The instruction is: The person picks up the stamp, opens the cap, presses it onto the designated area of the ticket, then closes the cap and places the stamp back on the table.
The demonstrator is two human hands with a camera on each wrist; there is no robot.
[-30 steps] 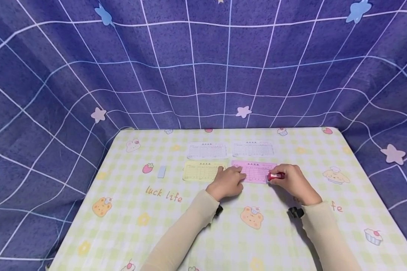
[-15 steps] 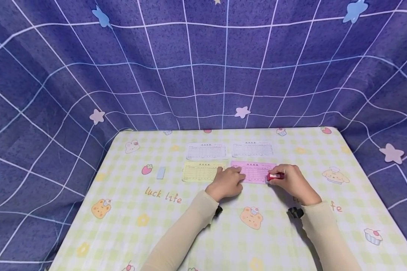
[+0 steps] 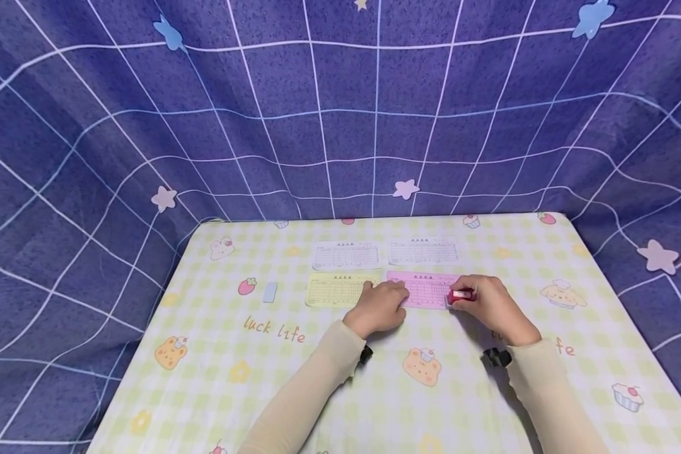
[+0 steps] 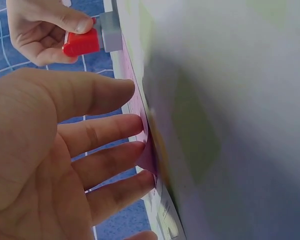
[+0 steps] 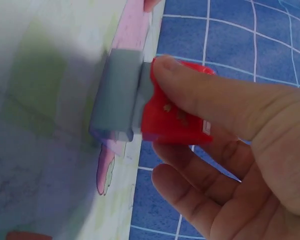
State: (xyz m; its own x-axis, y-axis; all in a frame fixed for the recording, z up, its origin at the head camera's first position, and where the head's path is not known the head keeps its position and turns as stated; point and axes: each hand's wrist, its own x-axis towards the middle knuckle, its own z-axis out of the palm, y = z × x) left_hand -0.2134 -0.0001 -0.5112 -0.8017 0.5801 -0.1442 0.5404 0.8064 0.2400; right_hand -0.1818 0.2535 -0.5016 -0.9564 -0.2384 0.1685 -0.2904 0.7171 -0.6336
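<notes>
My right hand [image 3: 492, 309] pinches a self-inking stamp [image 3: 461, 296] between thumb and fingers. Its red top [image 5: 177, 112] and grey base [image 5: 117, 95] show in the right wrist view, the base down at the right end of a pink printed slip [image 3: 428, 291]. With fingers extended, my left hand [image 3: 379, 308] rests its fingertips on the left part of that slip. In the left wrist view a corner of the pink paper curls up by those fingers [image 4: 107, 132]. The slip's surface under the stamp is hidden.
A yellow printed slip [image 3: 333, 291] lies left of the pink one, partly behind my left hand. Two white printed slips [image 3: 346, 256] lie in a row behind them. Farther left is a small light-blue rectangular piece [image 3: 269, 292]. A blue curtain [image 3: 340, 139] hangs along the table's far edge.
</notes>
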